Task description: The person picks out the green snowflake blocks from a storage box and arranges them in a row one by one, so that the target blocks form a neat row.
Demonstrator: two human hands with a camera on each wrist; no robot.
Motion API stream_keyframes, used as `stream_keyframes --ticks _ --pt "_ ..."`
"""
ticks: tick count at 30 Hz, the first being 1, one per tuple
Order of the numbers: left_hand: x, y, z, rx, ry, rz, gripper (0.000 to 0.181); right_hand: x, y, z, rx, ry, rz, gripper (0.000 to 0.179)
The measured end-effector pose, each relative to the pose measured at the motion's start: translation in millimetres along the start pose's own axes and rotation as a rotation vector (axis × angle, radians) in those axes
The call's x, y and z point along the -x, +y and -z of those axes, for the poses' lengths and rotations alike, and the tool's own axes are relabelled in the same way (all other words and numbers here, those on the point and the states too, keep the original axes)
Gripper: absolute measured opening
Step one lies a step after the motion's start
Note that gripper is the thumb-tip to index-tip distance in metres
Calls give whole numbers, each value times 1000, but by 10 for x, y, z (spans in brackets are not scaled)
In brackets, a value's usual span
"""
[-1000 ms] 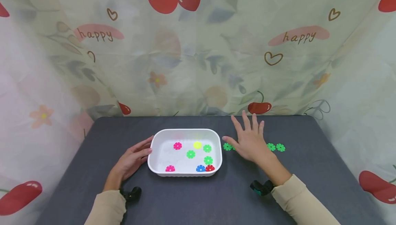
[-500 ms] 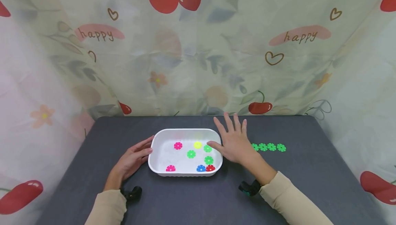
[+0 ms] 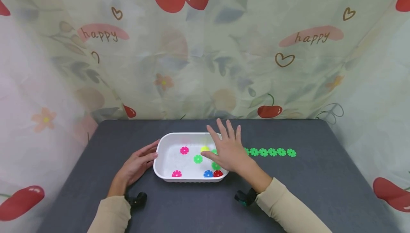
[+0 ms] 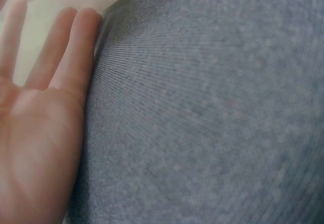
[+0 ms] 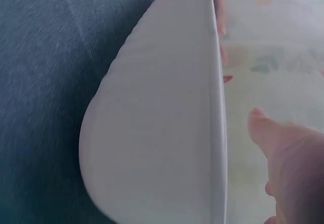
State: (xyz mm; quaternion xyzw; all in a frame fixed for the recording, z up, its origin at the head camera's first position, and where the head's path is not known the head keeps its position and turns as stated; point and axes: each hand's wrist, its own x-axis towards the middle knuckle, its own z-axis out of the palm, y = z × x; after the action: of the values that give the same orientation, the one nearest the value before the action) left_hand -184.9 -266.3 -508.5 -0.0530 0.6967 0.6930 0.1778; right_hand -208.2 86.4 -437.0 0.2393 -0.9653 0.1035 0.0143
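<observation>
A white tray [image 3: 169,169] sits mid-table, with small notched plastic discs in several colours inside. My left hand [image 3: 136,165] rests against the tray's left side, its fingers extended and the tips at the wall. Over the tray's right end, my right hand [image 3: 229,153] is spread with nothing in it, partly covering the green discs there. To the left of its thumb shows a yellow disc [image 3: 205,148]. A pink disc [image 3: 184,150], a green disc [image 3: 198,159] and a blue disc [image 3: 208,174] lie elsewhere inside. The right wrist view shows the thumb [image 5: 266,127] above the tray's rim.
A row of several green discs [image 3: 272,152] lies edge to edge on the dark tabletop [image 3: 192,208], right of the tray; its left end is behind my right hand. Printed cloth [image 3: 205,65] hangs behind and along both sides of the table.
My right hand has moved left from above the green row to above the tray's right end, remaining spread. More of the row shows now. My left hand and the tray have stayed put.
</observation>
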Motion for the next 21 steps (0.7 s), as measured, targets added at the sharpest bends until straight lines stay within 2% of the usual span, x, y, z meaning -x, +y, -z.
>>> stream_keyframes --ticks 11,21 --pt "6 18 -3 4 1 6 70 -96 -253 -132 -30 -41 15 92" --pt "11 15 5 2 -4 5 69 -139 -426 -198 -2 -71 57 92"
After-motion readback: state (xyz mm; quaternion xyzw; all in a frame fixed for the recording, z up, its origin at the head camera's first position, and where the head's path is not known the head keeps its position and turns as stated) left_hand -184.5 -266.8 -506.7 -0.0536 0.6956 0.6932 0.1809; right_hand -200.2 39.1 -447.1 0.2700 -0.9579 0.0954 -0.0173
